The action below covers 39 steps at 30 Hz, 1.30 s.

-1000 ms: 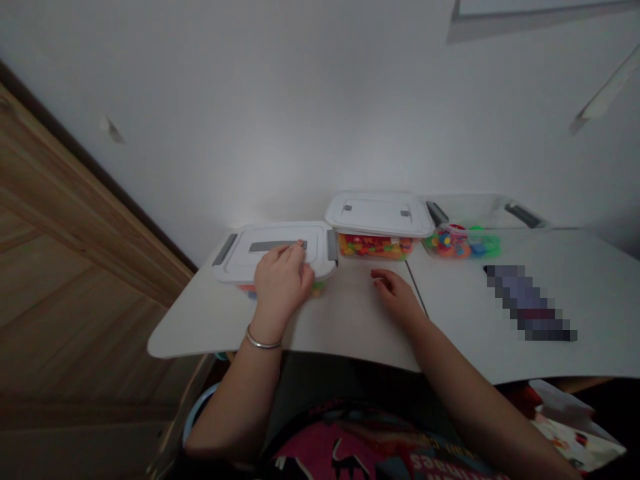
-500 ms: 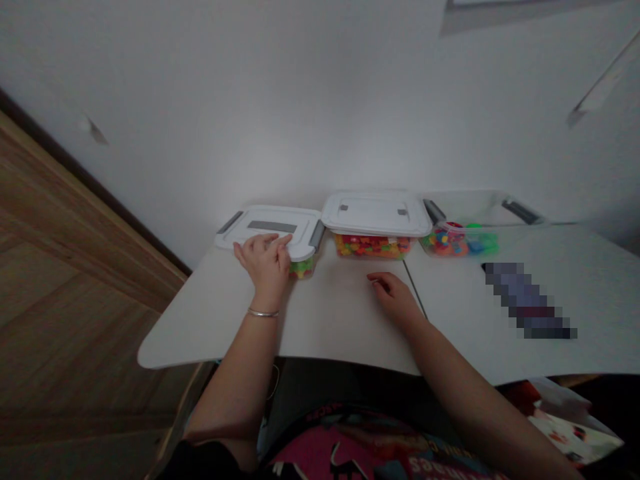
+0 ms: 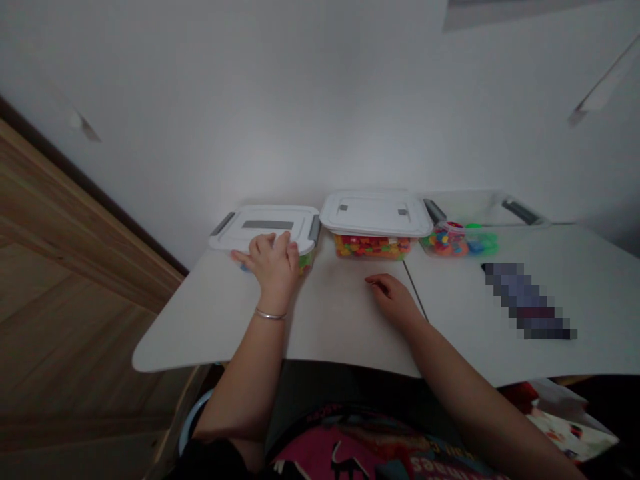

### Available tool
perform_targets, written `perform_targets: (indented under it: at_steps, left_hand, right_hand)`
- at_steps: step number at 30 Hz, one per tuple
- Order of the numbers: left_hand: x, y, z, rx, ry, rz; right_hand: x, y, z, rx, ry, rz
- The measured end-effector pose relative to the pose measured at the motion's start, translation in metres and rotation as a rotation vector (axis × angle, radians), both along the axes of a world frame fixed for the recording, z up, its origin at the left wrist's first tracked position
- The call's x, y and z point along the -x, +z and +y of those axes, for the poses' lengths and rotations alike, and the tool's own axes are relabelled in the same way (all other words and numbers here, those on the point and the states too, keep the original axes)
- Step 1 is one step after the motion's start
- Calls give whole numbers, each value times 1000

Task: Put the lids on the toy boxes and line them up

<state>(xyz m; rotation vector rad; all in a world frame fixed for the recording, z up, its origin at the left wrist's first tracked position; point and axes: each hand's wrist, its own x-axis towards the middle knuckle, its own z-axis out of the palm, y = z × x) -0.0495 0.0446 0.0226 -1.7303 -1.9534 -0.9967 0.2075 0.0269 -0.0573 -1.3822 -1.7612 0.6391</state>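
My left hand is at the front edge of a white lid with grey latches, its fingers spread over the rim. Under that lid is a clear box with colourful pieces, partly hidden by the hand. My right hand rests on the white table with curled fingers, and nothing shows in it. Just beyond it stands a middle clear box full of red, orange and yellow pieces. Another white lid lies on top of this box.
At the right stands a lidless clear box holding colourful pieces. A pixelated dark flat object lies on the white table. A wall rises behind the boxes, and wooden panelling is on the left.
The left lid has shifted slightly left and back, its front edge sitting further from me. My left hand has moved a little right and nearer. My right hand has hardly moved.
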Motion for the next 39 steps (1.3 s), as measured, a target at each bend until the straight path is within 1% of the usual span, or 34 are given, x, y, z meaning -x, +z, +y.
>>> perform_targets:
  at_steps: [5,10,14,17,23,26,29,31,33,35,36,37,39]
  left_hand:
    - [-5,-2,15,34,-38,-21]
    - [-14,-3,29,67,-112,-66]
    - [-14,-6,40,42,-135,-56]
    - [-10,-9,42,4,-144,-25]
    - [-3,-15,34,-19,-187,-7]
    - [-5,-18,36,-16,-195,-4]
    - [-7,-18,39,-15,-207,-10]
    - [-6,-14,38,-6,-226,-22]
    - [-4,-9,37,24,-239,-51]
    - [-4,-4,34,49,-240,-93]
    - [-5,-2,32,53,-243,-109]
    - [-7,-2,30,52,-250,-114]
    - [-14,-4,26,42,-277,-85]
  right_hand:
    - [-1,0,1,5,9,7]
    - [-2,0,-1,11,-30,34]
    - [-4,-2,0,27,-61,63]
    - [-5,-2,1,31,-66,81]
    - [-4,-1,0,12,-72,92]
    - [-3,-1,2,-17,-78,92]
    - [-7,6,4,-75,-108,91]
    - [-16,16,7,-130,-153,91]
    - [-30,28,10,-228,-248,47]
    - [-48,41,14,-427,-437,-148]
    - [-57,46,17,-485,-522,-256]
    - [-66,51,20,-501,-570,-354]
    - [-82,57,27,-476,-650,-470]
